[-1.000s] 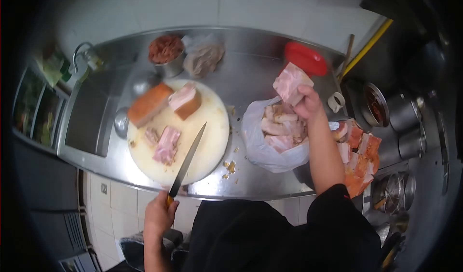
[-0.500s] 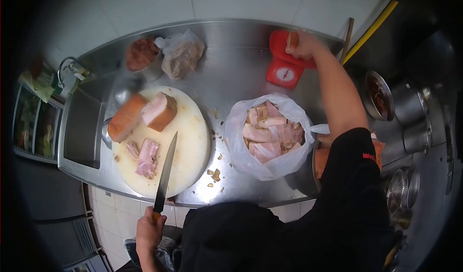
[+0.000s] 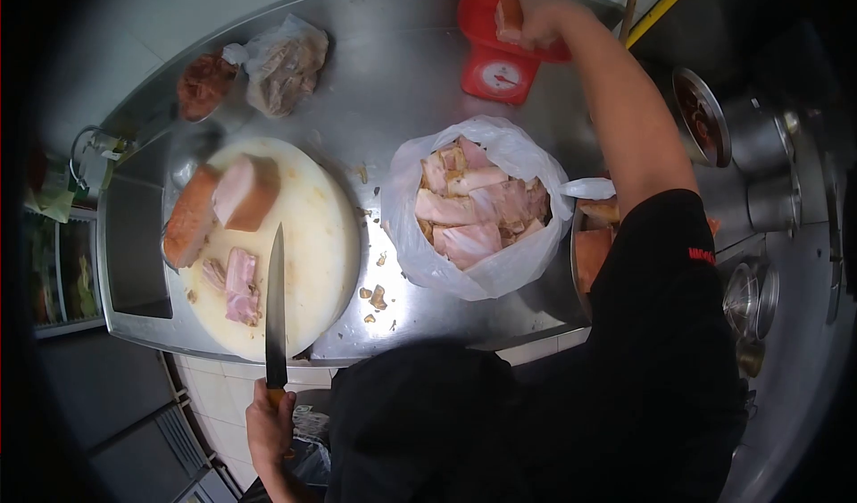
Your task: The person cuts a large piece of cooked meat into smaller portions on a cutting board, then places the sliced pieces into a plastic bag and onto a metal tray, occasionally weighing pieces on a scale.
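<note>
My left hand [image 3: 270, 427] is closed around the handle of a long kitchen knife [image 3: 276, 307], its blade pointing away over the round white cutting board [image 3: 312, 199]. Two thick blocks of pork, one a browned block [image 3: 191, 217] and one a paler-faced block [image 3: 245, 192], rest on the board's left side beside a cut strip of pork [image 3: 241, 286]. At the far right, my right hand [image 3: 542, 23] grips a skin-on piece of pork [image 3: 509, 18] at the pan of a red kitchen scale [image 3: 500, 79]. Its fingertips are partly hidden.
An open plastic bag [image 3: 406, 226] full of pork pieces stands mid-counter. Meat scraps [image 3: 377, 298] lie between bag and board. A tied bag [image 3: 286, 66] and a container of reddish meat [image 3: 205, 85] sit at the back left. A sink [image 3: 138, 244] is left; pots [image 3: 752, 137] stand right.
The view has tilted, so the counter sits higher and further left in it. The scale's needle has swung round. Both hands keep their holds, the right one still at the scale pan.
</note>
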`<state>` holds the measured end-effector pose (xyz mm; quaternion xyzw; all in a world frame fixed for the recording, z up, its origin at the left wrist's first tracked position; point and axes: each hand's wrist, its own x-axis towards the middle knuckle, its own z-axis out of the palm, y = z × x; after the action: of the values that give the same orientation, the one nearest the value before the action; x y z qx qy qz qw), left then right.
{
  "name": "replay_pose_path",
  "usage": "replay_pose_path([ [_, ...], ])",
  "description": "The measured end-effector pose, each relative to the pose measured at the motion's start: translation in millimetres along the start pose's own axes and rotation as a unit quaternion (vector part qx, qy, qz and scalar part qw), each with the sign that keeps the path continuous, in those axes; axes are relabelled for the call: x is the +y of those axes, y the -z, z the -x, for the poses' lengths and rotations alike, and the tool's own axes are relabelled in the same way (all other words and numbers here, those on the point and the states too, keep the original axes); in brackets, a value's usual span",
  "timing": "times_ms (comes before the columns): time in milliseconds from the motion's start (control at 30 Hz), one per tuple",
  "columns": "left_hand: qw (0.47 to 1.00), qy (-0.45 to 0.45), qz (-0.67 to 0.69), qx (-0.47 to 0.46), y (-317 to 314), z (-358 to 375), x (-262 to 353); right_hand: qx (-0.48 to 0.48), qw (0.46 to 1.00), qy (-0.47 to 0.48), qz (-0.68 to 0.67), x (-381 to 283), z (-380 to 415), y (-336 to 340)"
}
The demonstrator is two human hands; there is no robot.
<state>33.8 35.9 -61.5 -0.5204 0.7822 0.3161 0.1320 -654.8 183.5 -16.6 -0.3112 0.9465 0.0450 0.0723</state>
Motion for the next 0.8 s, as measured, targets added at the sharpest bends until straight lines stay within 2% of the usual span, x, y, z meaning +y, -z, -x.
replay_pose_path([
  [33,1.0,0.0,-0.003,0.0,-0.3,-0.2,-0.2,0.029,0.999,-0.006,0.016,-1.3,3.4,2.0],
  [133,1.0,0.002,-0.007,0.0,-0.7,0.0,0.1,-0.041,0.999,-0.028,-0.003,-2.5,9.1,15.8],
  [233,1.0,0.001,0.0,0.0,-1.1,1.0,1.6,-0.04,0.999,-0.006,-0.012,3.6,10.7,14.6],
  [333,1.0,-0.013,0.003,0.002,-1.7,-0.6,-2.1,0.106,0.99,0.094,-0.016,11.5,9.8,-10.1],
  [467,0.998,-0.052,-0.017,-0.008,2.4,-8.2,-12.6,0.227,0.972,0.033,0.061,23.8,46.7,1.7],
  [500,0.998,-0.065,-0.024,-0.013,4.7,-11.0,-14.9,0.168,0.986,0.011,0.014,21.4,81.9,29.8],
  [600,0.998,-0.032,-0.001,-0.045,14.7,-20.0,-12.7,0.14,0.976,-0.021,-0.167,28.8,186.4,82.2],
  [633,0.997,-0.062,-0.011,-0.046,15.8,-25.9,-15.7,0.138,0.973,0.005,-0.183,51.2,203.8,75.0],
  [733,0.988,-0.14,-0.028,-0.051,19.4,-45.6,-30.6,0.124,0.945,-0.037,-0.3,77.7,293.1,72.0],
  [800,0.983,-0.168,-0.033,-0.066,22.9,-55.4,-33.9,0.125,0.97,-0.118,-0.17,72.1,347.3,78.4],
])
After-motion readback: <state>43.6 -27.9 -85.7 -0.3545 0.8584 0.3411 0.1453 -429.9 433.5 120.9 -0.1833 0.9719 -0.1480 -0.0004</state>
